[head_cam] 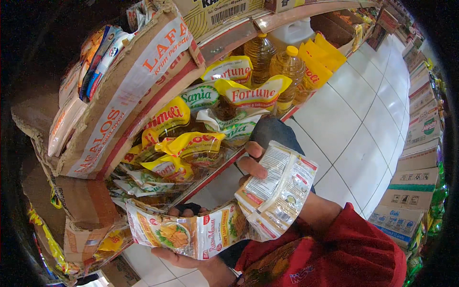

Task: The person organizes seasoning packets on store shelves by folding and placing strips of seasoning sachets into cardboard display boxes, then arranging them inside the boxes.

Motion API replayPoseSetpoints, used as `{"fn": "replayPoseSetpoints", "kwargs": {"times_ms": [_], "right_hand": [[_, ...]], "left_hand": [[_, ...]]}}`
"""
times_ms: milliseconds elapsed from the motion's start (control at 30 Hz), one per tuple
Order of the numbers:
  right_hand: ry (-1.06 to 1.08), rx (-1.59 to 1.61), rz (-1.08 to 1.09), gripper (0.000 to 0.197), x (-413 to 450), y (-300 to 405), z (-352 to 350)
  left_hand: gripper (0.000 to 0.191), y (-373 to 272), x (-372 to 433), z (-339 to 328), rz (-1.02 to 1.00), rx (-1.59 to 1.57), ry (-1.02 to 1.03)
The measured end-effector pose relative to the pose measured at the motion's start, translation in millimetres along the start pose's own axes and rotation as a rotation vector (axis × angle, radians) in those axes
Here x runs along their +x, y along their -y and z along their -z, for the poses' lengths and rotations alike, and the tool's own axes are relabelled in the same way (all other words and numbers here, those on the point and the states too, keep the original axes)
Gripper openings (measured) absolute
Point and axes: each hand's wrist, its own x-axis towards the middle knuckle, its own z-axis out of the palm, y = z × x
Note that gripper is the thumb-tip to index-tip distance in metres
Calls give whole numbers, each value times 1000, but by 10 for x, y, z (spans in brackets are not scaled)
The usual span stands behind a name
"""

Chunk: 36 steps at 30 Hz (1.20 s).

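Note:
A joined strip of seasoning sachets (179,229) in plastic spans both hands, its right part folded over and showing the printed backs (283,190). Around the left part is my left hand (179,256), thumb along the lower edge and fingertips showing behind the upper edge. My right hand (252,163) grips the folded part, with its fingers over the left edge and the palm hidden behind the sachets. Just beyond the strip, yellow-topped and green-and-white pouches of cooking oil (200,143) lie crowded on a low shelf.
An open cardboard carton (143,89) holding flat packets stands at upper left. Clear oil bottles (287,68) with yellow caps and a white jug (296,32) stand farther along the shelf. My dark-clad knee (276,132) is beside the shelf edge. Cartons (412,186) line the far side of the tiled floor (351,118).

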Motion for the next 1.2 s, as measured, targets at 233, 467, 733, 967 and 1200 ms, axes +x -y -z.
{"fn": "replayPoseSetpoints", "kwargs": {"times_ms": [233,467,733,967,1200], "right_hand": [[-22,28,8,53,-17,3,-13],[-52,62,17,53,-31,6,-62],[-69,82,28,55,-41,5,-24],[-57,57,33,54,-33,2,-43],[-98,72,3,51,-15,-16,-47]], "left_hand": [[77,60,-8,-109,-23,-63,-80],[78,7,-53,-10,42,56,-77],[77,7,-55,-36,29,57,-111],[78,15,-23,-83,24,8,-87],[79,-57,-49,-2,41,53,-59]]}}
